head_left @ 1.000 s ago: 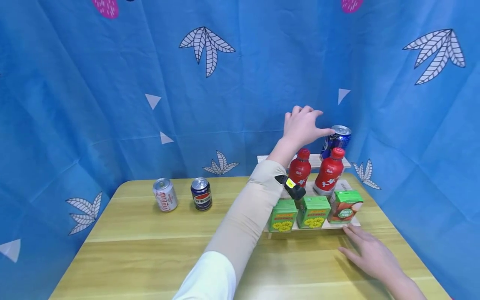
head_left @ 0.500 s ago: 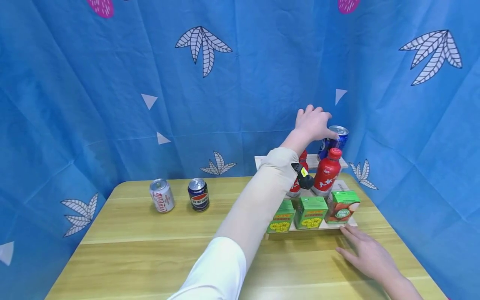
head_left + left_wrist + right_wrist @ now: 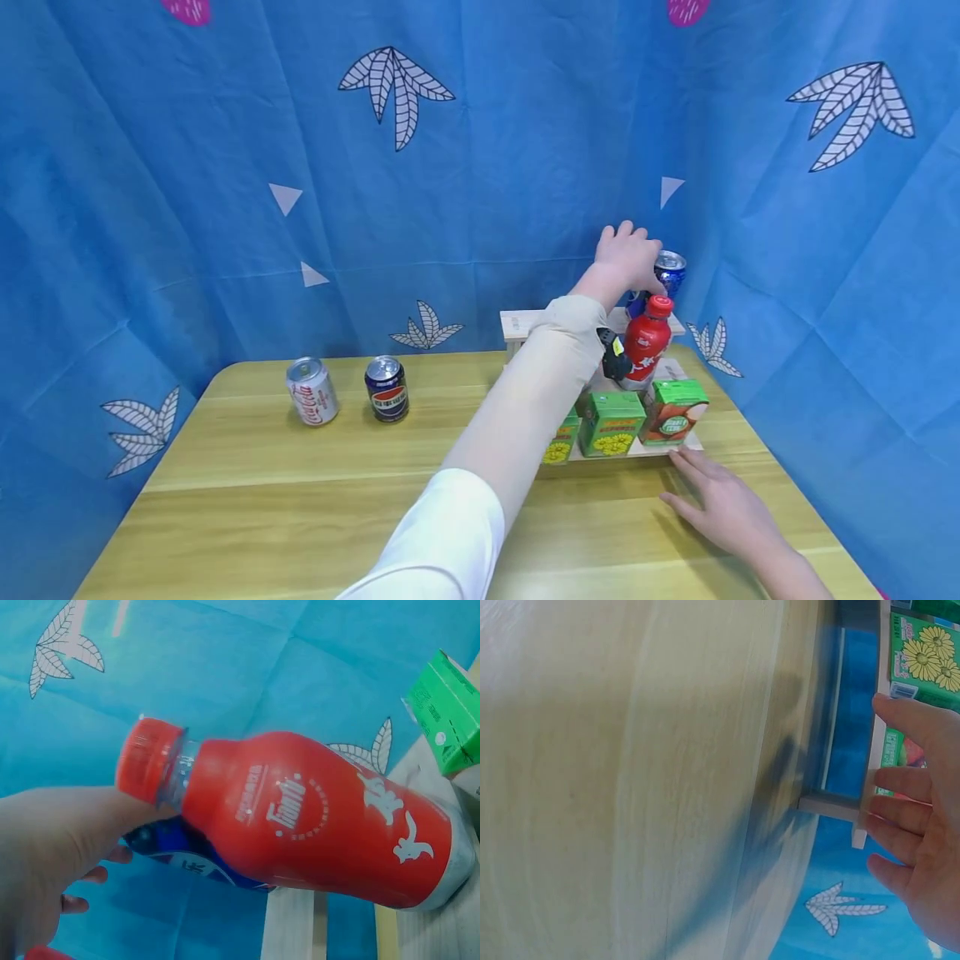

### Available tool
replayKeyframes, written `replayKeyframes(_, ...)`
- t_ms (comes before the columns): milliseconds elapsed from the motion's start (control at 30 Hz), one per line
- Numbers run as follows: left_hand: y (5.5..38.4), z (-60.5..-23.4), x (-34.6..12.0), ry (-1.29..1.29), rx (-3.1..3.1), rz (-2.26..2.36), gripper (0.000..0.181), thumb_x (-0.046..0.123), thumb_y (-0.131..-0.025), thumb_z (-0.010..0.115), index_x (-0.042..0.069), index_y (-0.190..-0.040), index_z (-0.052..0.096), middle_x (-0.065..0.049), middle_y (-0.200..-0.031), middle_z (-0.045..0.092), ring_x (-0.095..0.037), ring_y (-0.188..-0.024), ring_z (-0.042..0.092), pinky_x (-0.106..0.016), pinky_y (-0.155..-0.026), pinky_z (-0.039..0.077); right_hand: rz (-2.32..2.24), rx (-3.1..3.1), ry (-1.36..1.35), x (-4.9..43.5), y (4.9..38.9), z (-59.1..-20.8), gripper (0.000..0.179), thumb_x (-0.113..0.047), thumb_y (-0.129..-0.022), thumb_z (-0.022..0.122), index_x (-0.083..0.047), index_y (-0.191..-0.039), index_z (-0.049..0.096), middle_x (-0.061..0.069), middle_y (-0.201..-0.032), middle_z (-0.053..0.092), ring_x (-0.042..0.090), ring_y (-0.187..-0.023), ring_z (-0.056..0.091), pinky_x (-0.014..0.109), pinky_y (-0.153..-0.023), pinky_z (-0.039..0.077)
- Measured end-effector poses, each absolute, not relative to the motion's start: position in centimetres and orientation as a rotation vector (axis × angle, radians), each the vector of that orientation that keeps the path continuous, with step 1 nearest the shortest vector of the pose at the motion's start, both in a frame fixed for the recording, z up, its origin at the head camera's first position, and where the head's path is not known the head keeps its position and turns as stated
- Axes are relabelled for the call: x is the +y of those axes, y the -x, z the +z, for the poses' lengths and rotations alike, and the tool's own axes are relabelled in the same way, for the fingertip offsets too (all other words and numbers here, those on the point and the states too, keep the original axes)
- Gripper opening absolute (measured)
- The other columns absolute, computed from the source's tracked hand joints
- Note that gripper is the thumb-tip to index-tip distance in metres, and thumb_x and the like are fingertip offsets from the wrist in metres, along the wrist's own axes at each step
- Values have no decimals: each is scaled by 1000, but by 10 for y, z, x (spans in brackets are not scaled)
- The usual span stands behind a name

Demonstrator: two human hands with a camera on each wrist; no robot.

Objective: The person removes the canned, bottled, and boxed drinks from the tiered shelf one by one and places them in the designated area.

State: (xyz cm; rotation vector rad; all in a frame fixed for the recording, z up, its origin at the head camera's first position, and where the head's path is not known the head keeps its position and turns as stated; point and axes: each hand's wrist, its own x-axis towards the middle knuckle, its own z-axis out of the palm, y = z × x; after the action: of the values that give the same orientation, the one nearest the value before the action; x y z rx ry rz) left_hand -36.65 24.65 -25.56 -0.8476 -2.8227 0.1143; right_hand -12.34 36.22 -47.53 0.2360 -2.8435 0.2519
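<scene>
On the top tier of a wooden rack stands a blue soda can (image 3: 670, 275), my left hand (image 3: 626, 258) around it. The thumb crosses its near side; the other fingers reach behind it, partly hidden. In the left wrist view, a red bottle (image 3: 315, 817) stands close in front of the can (image 3: 191, 855), overlapping the tip of my thumb. My right hand (image 3: 723, 504) rests with extended fingertips on the front edge of the rack's lower tier (image 3: 652, 450), below a green-and-brown juice box (image 3: 673, 412).
Green drink boxes (image 3: 611, 423) line the rack's front, one partly covered by the left sleeve. Farther left on the wooden table (image 3: 300, 492) stand a silver cola can (image 3: 312, 396) and a dark blue Pepsi can (image 3: 387, 392). A blue patterned curtain (image 3: 480, 167) hangs behind.
My left hand has moved right and slightly down, closing in around the blue soda can. The left arm now covers the other red bottle. My right hand keeps its place at the rack.
</scene>
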Motion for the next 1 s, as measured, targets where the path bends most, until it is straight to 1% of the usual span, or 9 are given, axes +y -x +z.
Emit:
replayKeyframes(167, 368, -260, 247, 874, -2788, 227, 79, 73, -79, 58, 38, -146, 38, 15, -149, 41, -10, -139, 28, -33, -114, 25, 252, -2841, -235, 362, 124, -476, 67, -42, -82, 75, -1, -132, 58, 24, -137, 55, 46, -118, 57, 58, -95, 46)
replayKeyframes(333, 370, -264, 247, 890, -2772, 303, 81, 71, -82, 57, 37, -150, 30, 13, -153, 37, -11, -144, 24, -33, -116, 23, 249, -2836, -234, 361, 124, -476, 67, -42, -82, 74, -1, -132, 58, 23, -137, 56, 46, -118, 57, 58, -96, 46)
replayKeyframes(467, 369, -266, 248, 895, -2792, 319, 84, 68, -84, 56, 39, -154, 20, 15, -157, 30, -11, -148, 19, -33, -119, 20, 242, -2822, -242, 361, 124, -476, 66, -42, -81, 75, -1, -131, 59, 23, -136, 56, 46, -118, 57, 57, -95, 47)
replayKeyframes(567, 369, -267, 249, 901, -2809, 303, 85, 68, -84, 55, 41, -154, 16, 17, -159, 27, -11, -149, 16, -33, -119, 19, 239, -2819, -241, 361, 124, -476, 66, -41, -81, 75, -1, -131, 59, 23, -136, 57, 46, -118, 57, 57, -95, 47)
replayKeyframes(667, 370, -267, 250, 911, -2815, 287, 85, 68, -84, 55, 40, -154, 16, 18, -158, 27, -11, -149, 16, -33, -119, 19, 245, -2823, -236, 361, 124, -476, 67, -41, -81, 75, -1, -131, 59, 23, -136, 56, 46, -118, 57, 58, -95, 47)
replayKeyframes(867, 372, -266, 251, 929, -2810, 210, 81, 63, -85, 60, 37, -153, 23, 18, -154, 35, -9, -145, 22, -31, -117, 22, 254, -2829, -228, 360, 124, -476, 67, -41, -81, 75, -1, -132, 58, 23, -137, 56, 46, -118, 57, 58, -95, 47)
replayKeyframes(1000, 372, -266, 250, 934, -2812, 172, 81, 61, -85, 62, 37, -152, 24, 18, -154, 37, -9, -144, 24, -31, -116, 23, 255, -2843, -211, 360, 124, -476, 67, -42, -82, 75, -1, -133, 57, 23, -138, 55, 46, -119, 56, 58, -95, 47)
